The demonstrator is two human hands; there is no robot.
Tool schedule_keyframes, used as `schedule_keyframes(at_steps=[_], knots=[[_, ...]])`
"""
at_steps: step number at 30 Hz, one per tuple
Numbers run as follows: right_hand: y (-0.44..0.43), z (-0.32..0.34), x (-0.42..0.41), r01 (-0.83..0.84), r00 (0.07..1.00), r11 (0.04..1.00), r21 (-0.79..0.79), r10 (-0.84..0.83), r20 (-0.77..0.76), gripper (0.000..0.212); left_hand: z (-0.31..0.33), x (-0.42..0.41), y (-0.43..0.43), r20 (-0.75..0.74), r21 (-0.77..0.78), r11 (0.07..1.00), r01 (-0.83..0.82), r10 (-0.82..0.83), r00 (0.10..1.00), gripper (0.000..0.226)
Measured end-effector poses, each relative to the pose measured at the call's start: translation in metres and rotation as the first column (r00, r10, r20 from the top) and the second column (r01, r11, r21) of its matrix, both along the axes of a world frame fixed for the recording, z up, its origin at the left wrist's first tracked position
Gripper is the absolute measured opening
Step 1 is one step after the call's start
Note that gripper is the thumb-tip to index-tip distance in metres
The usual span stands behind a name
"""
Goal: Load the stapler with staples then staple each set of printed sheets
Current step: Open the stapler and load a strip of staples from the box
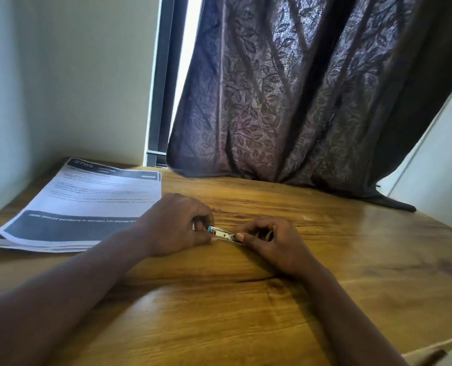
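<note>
Silver metal with a blue end, the small stapler [221, 233] lies low over the glossy brown wooden table [246, 313], held between both hands and mostly hidden by them. The left hand [176, 227] curls around its blue end; the right hand [271, 245] pinches the other end with thumb and fingers. Whether staples sit inside cannot be made out. The stack of printed white sheets with dark bands [85, 207] rests to the left, its near corner covered by the left wrist. A dark leaf-patterned curtain [299, 96] hangs behind.

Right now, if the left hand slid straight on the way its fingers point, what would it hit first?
Probably the right hand: the left hand points right along the stapler that both hold.
</note>
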State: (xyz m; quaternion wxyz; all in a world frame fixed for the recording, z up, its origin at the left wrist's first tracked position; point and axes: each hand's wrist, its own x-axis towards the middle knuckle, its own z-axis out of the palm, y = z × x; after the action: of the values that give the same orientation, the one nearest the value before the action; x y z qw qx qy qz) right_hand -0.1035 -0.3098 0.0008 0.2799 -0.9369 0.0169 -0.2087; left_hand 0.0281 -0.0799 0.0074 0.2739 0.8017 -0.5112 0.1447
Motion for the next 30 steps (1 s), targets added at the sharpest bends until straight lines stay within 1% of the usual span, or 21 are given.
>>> schedule_keyframes(at_steps=[2,4,6,9,12,14,16,19,21,24,25,27,29,30], knots=[[-0.005,-0.002,-0.005,0.036,0.999,0.998,-0.048,-0.035,0.032,0.019,0.001,-0.001,0.000,0.087,0.044,0.999,0.028,-0.032,0.996,0.029],[-0.010,-0.003,-0.008,0.080,0.994,0.991,-0.110,-0.071,0.078,0.027,0.000,-0.001,0.000,0.141,0.061,0.997,0.040,-0.048,0.989,0.032],[-0.016,-0.005,-0.009,0.121,0.988,0.983,-0.141,-0.106,0.113,0.031,-0.001,-0.001,0.000,0.135,0.063,0.997,0.050,-0.058,0.989,0.033],[-0.023,-0.008,-0.010,0.181,0.976,0.976,-0.125,-0.162,0.149,0.021,-0.001,-0.002,0.000,0.130,0.055,0.996,0.066,-0.073,0.989,0.038],[-0.027,-0.007,-0.010,0.332,0.915,0.937,-0.109,-0.292,0.278,0.017,0.001,-0.005,0.000,0.162,0.076,0.994,0.078,-0.090,0.983,0.040],[-0.033,-0.006,-0.007,0.449,0.858,0.890,-0.079,-0.405,0.317,0.016,0.003,-0.006,0.001,0.184,0.101,0.991,0.083,-0.101,0.978,0.037],[-0.042,-0.008,-0.005,0.561,0.807,0.826,-0.062,-0.528,0.263,0.019,0.003,-0.007,0.001,0.198,0.117,0.989,0.092,-0.114,0.974,0.033],[-0.051,-0.012,-0.005,0.640,0.767,0.767,-0.031,-0.637,0.079,0.034,0.001,-0.007,0.001,0.196,0.130,0.987,0.096,-0.121,0.973,0.031],[-0.055,-0.012,-0.005,0.646,0.763,0.763,0.013,-0.646,-0.027,0.041,0.001,-0.007,0.000,0.177,0.132,0.987,0.094,-0.117,0.977,0.031],[-0.060,-0.013,-0.003,0.631,0.773,0.776,0.023,-0.626,-0.104,0.046,0.000,-0.008,-0.001,0.165,0.132,0.987,0.087,-0.109,0.980,0.034],[-0.060,-0.013,-0.002,0.632,0.771,0.775,0.021,-0.626,-0.116,0.045,0.000,-0.008,-0.001,0.155,0.134,0.987,0.085,-0.105,0.982,0.035],[-0.057,-0.011,-0.001,0.622,0.781,0.781,0.050,-0.615,-0.106,0.036,0.000,-0.009,-0.001,0.147,0.132,0.988,0.080,-0.100,0.984,0.036],[-0.047,-0.004,0.001,0.587,0.809,0.804,0.093,-0.588,-0.018,0.028,-0.001,-0.010,-0.002,0.153,0.115,0.990,0.076,-0.094,0.984,0.036],[-0.040,0.001,0.003,0.541,0.832,0.831,0.129,-0.551,0.060,0.025,-0.001,-0.009,-0.002,0.148,0.086,0.994,0.069,-0.081,0.986,0.037]])
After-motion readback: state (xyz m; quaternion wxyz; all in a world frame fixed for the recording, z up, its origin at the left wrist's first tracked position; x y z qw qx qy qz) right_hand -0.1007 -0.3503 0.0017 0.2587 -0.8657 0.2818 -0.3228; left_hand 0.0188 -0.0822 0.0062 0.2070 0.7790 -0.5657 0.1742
